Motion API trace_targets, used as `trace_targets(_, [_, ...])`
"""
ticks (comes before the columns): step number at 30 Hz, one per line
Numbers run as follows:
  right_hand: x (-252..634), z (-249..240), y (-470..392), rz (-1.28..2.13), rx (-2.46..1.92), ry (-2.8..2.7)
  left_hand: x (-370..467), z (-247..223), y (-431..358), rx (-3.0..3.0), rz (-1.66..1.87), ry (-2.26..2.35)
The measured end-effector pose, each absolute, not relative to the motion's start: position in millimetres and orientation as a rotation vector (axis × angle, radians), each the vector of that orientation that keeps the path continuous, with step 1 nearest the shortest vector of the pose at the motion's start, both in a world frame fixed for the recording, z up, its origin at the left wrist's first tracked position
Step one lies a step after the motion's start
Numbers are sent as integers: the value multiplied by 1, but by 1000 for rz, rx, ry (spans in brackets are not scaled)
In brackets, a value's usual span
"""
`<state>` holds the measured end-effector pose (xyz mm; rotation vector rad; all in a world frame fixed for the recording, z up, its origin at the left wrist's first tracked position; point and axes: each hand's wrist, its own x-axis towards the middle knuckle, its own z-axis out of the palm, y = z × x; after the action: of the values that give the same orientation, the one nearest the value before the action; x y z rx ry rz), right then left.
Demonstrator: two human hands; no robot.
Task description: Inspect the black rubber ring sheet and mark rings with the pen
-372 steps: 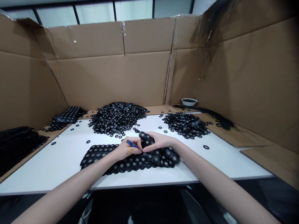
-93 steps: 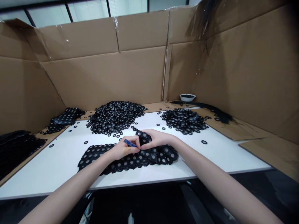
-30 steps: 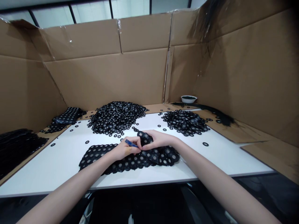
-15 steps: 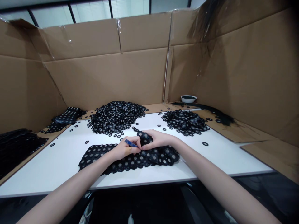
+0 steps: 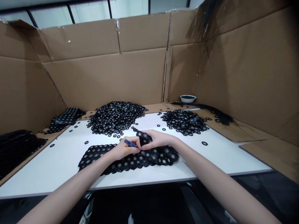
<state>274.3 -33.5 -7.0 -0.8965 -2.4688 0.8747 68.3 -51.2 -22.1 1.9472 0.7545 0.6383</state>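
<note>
My left hand is closed on a slim blue-handled tool, held like a pen; its tip is hidden among the fingers, so its kind is unclear. Close beside it, my right hand pinches a folded-up part of a sheet of joined black rings. Through the rings, pale round centres show. The sheet lies flat on the left, while its right part is bunched under my right hand. Both hands' fingertips nearly meet at the fold.
On the white board lie a large heap of loose black rings and a smaller heap. Black strands and a white bowl sit at right. Ring sheets and a dark stack lie left. Cardboard walls enclose everything.
Both hands keep their places on the sheet and the tool. Only a very slight shift of the whole view shows.
</note>
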Motion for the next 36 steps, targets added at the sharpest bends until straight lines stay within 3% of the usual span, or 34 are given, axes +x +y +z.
trace_targets(36, [276, -9, -33, 886, -920, -2425, 68, -19, -52, 2045, 600, 756])
